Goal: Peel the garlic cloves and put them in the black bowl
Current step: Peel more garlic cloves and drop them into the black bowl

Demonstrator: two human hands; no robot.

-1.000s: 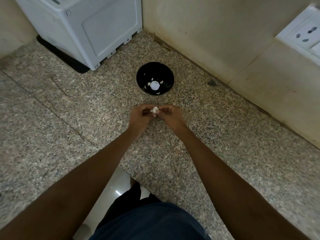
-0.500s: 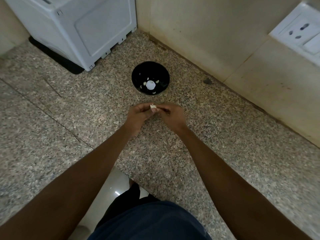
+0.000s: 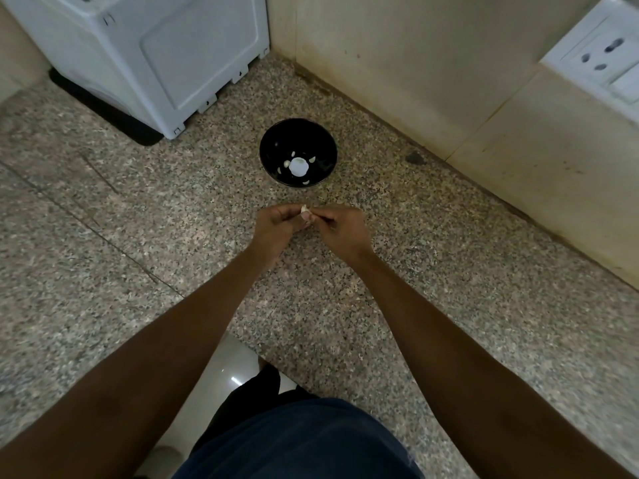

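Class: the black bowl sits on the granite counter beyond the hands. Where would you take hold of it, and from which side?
Probably grip the black bowl by its rim, coming from the near side, a thumb inside and fingers outside. It stands upright and open, the wall lies behind it, and garlic pieces lie at its bottom, so a rim hold would keep them in.

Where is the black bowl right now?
In the head view, the black bowl sits on the speckled counter, just beyond both hands, right of the white appliance and near the wall corner.

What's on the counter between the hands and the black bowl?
Nothing: the head view shows only bare speckled counter between the black bowl and the garlic clove pinched by both hands.
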